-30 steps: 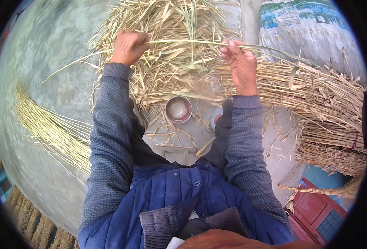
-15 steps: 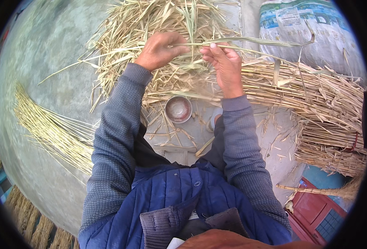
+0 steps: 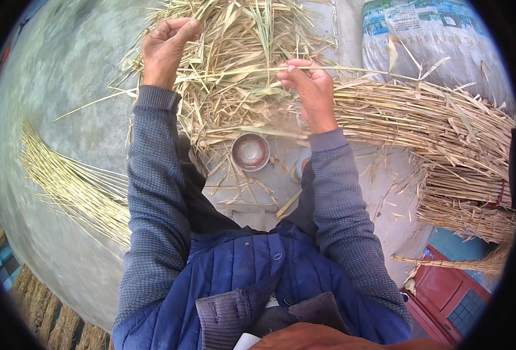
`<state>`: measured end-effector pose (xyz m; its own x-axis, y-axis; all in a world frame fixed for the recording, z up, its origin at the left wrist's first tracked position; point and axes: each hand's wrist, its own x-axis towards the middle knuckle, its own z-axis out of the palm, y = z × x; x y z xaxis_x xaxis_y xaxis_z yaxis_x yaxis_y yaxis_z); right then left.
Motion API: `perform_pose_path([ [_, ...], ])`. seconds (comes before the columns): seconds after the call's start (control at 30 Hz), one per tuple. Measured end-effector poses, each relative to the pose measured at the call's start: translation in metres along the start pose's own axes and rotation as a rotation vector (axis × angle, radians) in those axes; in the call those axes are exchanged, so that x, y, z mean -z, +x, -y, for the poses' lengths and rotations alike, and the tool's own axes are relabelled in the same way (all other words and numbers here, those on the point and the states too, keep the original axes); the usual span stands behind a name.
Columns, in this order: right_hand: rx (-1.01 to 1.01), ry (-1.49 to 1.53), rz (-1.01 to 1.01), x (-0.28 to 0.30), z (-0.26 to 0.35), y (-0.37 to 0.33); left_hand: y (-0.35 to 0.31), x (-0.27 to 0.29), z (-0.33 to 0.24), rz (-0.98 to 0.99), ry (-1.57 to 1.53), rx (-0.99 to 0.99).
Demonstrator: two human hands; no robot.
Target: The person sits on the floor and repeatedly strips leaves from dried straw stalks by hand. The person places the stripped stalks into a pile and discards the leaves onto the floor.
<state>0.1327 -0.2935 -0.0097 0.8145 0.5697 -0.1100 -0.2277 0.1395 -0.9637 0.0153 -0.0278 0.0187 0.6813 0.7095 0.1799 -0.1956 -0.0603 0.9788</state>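
My right hand (image 3: pixel 309 90) pinches a long, thin straw-coloured stalk (image 3: pixel 363 70), which lies nearly level across the view. The stalk's left part passes in front of a heap of dry leaves and husks (image 3: pixel 234 93). Up and to the left, my left hand (image 3: pixel 167 49) is closed, thumb against fingers, on what looks like a dry leaf strip (image 3: pixel 206 9) at the heap's upper left edge. That strip blends into the leaves behind it, so its full length is hard to make out.
A small metal bowl (image 3: pixel 250 152) stands on the floor before me. Bundled leafy stalks (image 3: pixel 409 114) lie at right, below a white-and-blue sack (image 3: pixel 433 44). Cleaned stalks (image 3: pixel 74 181) fan out at left. A broom-like bundle (image 3: pixel 462 265) and a red door-like panel (image 3: pixel 444 291) are at lower right.
My left hand has moved up and left, away from the stalk and my right hand. The broad leaf along the stalk's right part is gone from there. My right hand still holds the stalk.
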Motion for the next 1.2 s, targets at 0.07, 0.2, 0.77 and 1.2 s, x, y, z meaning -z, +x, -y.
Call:
perform_pose_path([
  [0.07, -0.019, 0.008, 0.014, 0.003, 0.000, -0.001, 0.008, 0.021, 0.007, -0.091, 0.173, -0.015],
  [0.2, -0.045, 0.088, 0.023, -0.002, -0.001, 0.000, -0.002, 0.013, 0.025, -0.044, 1.300, -0.515],
  [0.77, 0.044, 0.119, -0.017, -0.002, 0.009, -0.003, -0.024, -0.045, 0.014, 0.495, 0.657, -0.476],
  [1.2, 0.015, 0.157, 0.001, -0.015, 0.008, -0.009, -0.043, -0.074, 0.014, 0.326, 0.451, -0.579],
])
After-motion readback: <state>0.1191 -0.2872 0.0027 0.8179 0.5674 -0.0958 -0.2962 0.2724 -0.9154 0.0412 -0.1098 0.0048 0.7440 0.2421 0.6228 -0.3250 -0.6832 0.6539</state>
